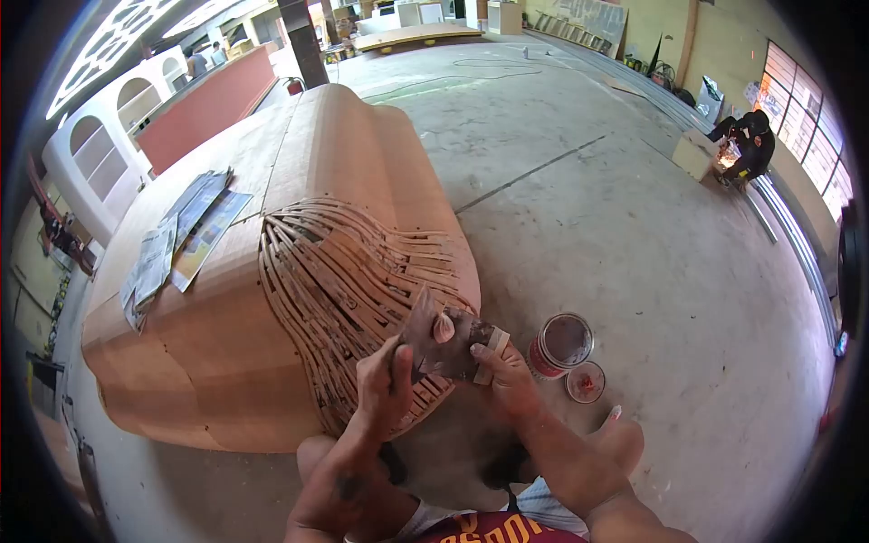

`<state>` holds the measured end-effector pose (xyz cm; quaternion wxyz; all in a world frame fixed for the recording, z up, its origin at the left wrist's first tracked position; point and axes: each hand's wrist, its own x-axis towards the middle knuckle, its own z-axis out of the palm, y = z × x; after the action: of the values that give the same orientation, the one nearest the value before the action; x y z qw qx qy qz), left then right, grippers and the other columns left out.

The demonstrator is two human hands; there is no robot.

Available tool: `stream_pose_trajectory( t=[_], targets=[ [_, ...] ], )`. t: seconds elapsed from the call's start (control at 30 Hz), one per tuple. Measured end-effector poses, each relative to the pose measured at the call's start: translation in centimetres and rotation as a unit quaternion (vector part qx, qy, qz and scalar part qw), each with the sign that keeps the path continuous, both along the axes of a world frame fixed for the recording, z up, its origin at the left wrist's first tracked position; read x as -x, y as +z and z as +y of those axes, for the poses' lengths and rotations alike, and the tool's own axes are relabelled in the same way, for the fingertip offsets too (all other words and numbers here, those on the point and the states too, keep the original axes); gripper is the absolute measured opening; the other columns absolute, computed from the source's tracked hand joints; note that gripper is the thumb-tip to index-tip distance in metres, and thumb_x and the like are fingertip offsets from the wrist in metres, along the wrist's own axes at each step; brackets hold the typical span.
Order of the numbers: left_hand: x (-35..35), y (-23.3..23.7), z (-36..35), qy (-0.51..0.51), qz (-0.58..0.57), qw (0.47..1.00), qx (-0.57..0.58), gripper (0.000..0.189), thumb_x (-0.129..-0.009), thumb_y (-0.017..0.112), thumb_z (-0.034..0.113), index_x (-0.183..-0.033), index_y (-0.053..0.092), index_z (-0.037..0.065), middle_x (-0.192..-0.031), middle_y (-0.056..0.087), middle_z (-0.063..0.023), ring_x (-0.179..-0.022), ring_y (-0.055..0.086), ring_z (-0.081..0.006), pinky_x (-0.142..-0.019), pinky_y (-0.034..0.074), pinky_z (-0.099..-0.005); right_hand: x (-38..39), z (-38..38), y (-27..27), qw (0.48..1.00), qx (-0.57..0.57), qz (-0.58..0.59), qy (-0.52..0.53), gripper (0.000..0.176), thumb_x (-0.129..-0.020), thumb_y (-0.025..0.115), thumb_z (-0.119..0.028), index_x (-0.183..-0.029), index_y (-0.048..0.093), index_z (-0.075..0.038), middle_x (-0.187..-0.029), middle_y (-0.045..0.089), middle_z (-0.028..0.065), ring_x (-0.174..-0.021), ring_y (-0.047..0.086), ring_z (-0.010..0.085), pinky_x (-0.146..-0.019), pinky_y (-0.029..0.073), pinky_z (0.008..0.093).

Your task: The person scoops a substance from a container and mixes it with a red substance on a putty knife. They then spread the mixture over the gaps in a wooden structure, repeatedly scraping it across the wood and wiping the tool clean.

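Observation:
In front of me my right hand point(505, 373) grips a dark, putty-stained flat plate point(460, 348) by its pale end strip, thumb on top. A pinkish lump of putty point(443, 328) sits on that plate. My left hand point(385, 385) is closed on a flat brown scraper point(419, 328) with a pointed corner, held against the plate's left side. Where the two meet is hard to make out. Just beyond them is the large wooden form point(217, 362), its near end covered with curved wooden strips point(339, 299) with gaps between.
An open can point(563, 342) stands on the floor to my right, its round lid point(585, 382) beside it. Newspapers point(186, 231) lie on the wooden form. Another person point(749, 149) works amid sparks at far right. A dark post point(303, 45) rises behind.

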<state>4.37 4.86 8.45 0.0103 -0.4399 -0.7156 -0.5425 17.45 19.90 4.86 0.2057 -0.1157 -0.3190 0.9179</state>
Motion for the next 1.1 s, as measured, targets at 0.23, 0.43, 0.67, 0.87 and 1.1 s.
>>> stream_pose_trajectory(
  t=[0.23,0.43,0.67,0.87,1.1],
  targets=[
    [-0.3,-1.2,0.0,-0.086,-0.011,0.986,0.139,0.02,-0.101,0.057,0.013,-0.114,0.067,0.001,-0.08,0.066,-0.0197,-0.072,0.069,-0.0384,-0.066,0.054,-0.0391,0.4,4.1,-0.1,0.998,-0.01,-0.055,-0.017,0.032,-0.104,0.054,-0.013,-0.134,0.055,-0.002,-0.12,0.068,0.007,-0.101,0.071,0.0171,-0.082,0.062,0.032],
    [9.4,-1.5,-4.8,0.113,0.013,0.989,0.096,0.029,-0.104,0.056,0.024,-0.102,0.067,-0.002,-0.085,0.065,-0.0109,-0.076,0.062,-0.0235,-0.071,0.052,-0.0372,0.8,16.9,2.6,0.992,-0.12,-0.048,-0.01,0.039,-0.102,0.052,-0.013,-0.138,0.053,-0.001,-0.12,0.068,0.0084,-0.106,0.07,0.0198,-0.088,0.061,0.0362],
    [29.2,4.9,-6.8,0.374,0.054,0.926,-0.026,0.059,-0.11,0.046,0.04,-0.141,0.051,-0.009,-0.138,0.058,-0.0166,-0.122,0.056,-0.0238,-0.105,0.044,-0.0368,7.2,25.2,-7.0,0.964,-0.19,-0.179,0.053,0.038,-0.097,0.048,-0.01,-0.132,0.06,-0.001,-0.114,0.071,0.0053,-0.095,0.069,0.0156,-0.076,0.056,0.0335],
    [35.5,1.4,-12.1,0.365,0.206,0.887,0.194,0.054,-0.107,0.05,0.017,-0.157,0.035,0.004,-0.149,0.049,-0.0176,-0.133,0.05,-0.0284,-0.114,0.039,-0.0378,11.9,25.6,-7.5,0.818,-0.461,-0.335,0.082,0.042,-0.093,0.049,-0.017,-0.128,0.058,0.003,-0.116,0.07,0.0144,-0.101,0.068,0.0302,-0.083,0.054,0.0402],
    [37.0,0.0,-14.0,0.32,0.064,0.943,0.067,0.065,-0.101,0.055,0.002,-0.161,0.029,0.008,-0.156,0.042,-0.0171,-0.135,0.049,-0.0269,-0.115,0.038,-0.0384,18.6,19.0,-8.5,0.643,-0.648,-0.408,0.028,0.041,-0.092,0.052,-0.024,-0.126,0.056,-0.002,-0.123,0.061,0.027,-0.119,0.059,0.0427,-0.101,0.048,0.0478]
  ],
)
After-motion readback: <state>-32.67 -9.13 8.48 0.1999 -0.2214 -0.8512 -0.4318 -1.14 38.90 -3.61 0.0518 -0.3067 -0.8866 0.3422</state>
